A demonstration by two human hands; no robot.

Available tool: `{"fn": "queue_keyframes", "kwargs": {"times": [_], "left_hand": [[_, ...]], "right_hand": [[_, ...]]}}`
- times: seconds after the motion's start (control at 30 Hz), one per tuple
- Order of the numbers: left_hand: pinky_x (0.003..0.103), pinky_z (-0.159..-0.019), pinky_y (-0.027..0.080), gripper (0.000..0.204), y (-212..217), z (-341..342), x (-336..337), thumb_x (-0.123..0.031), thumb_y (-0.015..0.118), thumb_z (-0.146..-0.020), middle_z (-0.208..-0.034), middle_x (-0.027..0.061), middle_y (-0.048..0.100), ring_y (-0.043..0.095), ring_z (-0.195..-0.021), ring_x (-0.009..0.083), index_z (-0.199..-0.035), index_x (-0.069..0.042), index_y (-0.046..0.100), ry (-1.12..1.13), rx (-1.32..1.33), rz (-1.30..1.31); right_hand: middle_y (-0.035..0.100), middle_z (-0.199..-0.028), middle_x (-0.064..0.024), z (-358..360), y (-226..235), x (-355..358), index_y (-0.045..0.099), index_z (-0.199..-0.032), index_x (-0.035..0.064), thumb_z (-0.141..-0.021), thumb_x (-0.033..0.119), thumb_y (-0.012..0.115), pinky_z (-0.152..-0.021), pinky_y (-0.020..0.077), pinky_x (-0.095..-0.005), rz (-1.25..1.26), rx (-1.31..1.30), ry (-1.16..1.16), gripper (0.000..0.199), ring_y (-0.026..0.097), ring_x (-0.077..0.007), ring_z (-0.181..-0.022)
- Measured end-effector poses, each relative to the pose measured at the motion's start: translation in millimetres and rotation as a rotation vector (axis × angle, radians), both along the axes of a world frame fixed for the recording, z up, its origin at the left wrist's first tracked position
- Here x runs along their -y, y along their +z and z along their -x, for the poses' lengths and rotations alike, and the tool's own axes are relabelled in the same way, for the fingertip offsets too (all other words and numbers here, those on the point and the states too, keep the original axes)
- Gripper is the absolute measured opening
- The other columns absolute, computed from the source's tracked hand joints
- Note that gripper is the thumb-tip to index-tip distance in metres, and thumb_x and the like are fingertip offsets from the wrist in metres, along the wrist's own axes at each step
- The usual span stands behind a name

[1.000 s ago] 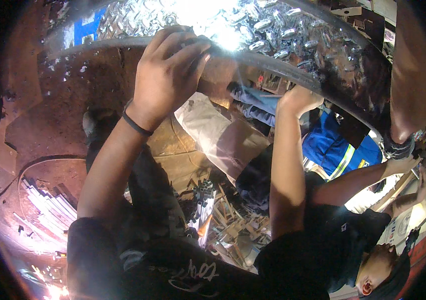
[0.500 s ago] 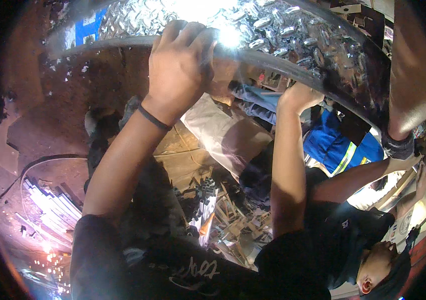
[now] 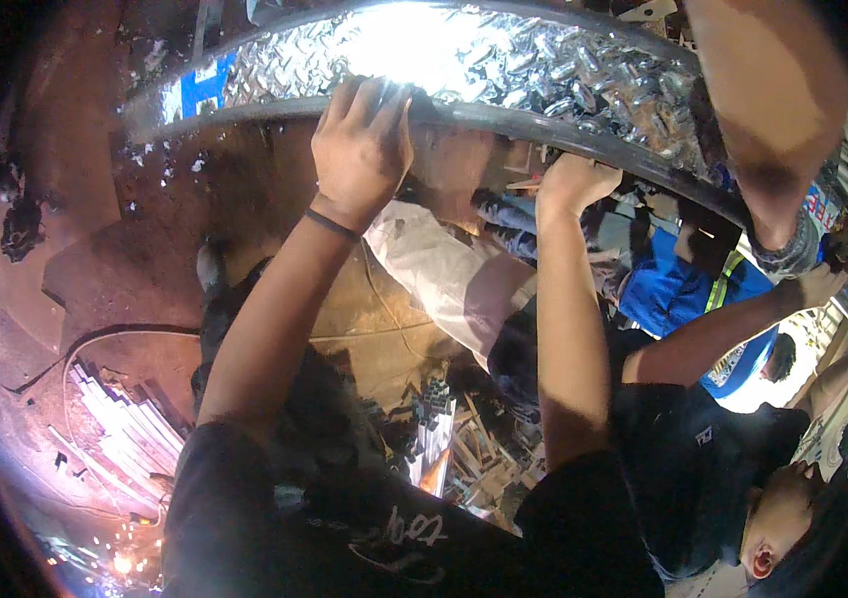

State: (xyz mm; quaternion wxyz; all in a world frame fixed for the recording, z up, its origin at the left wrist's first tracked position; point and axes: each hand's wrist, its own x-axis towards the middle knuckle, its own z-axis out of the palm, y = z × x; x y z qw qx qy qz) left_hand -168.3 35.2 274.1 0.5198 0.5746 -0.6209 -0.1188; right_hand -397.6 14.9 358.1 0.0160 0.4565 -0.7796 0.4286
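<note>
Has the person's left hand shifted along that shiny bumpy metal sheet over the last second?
Yes. The left hand has slid rightward along the edge of the tread-plate sheet, away from the blue patch. It grips the sheet's rim.

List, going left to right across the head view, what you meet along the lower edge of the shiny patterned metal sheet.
Blue patch on the sheet → left hand gripping the sheet's edge → right hand under the edge → another person's forearm.
</note>
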Motion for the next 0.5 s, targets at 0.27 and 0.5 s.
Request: {"fn": "queue_keyframes", "kwargs": {"times": [0.27, 0.5], "left_hand": [[0.039, -0.073, 0.059, 0.009, -6.6, -4.7, -4.9, -0.012, 0.074, -0.089, -0.1, 0.005, 0.071, 0.069, -0.09, 0.0283, -0.098, -0.011, 0.076, 0.012, 0.037, -0.001], [0.04, -0.076, 0.059, 0.01, -0.6, -4.5, -6.9, -0.011, 0.071, -0.09, -0.105, 0.0088, 0.072, 0.069, -0.095, 0.0315, -0.099, -0.009, 0.075, -0.01, 0.035, 0.004]], "right_hand": [[0.067, -0.122, -0.0213, 3.0, -4.9, 3.4, 0.057, -0.125, -0.0151, -0.092, -0.004, 0.059, -0.096, 0.0504, -0.0355, 0.124, 0.129, 0.085, 0.035, 0.064, -0.0234, -0.103], [0.069, -0.123, -0.0217, -3.6, 0.4, 3.3, 0.057, -0.131, -0.0134, -0.089, -0.01, 0.058, -0.097, 0.0507, -0.0359, 0.032, 0.06, -0.049, 0.042, 0.067, -0.0267, -0.11]]}}
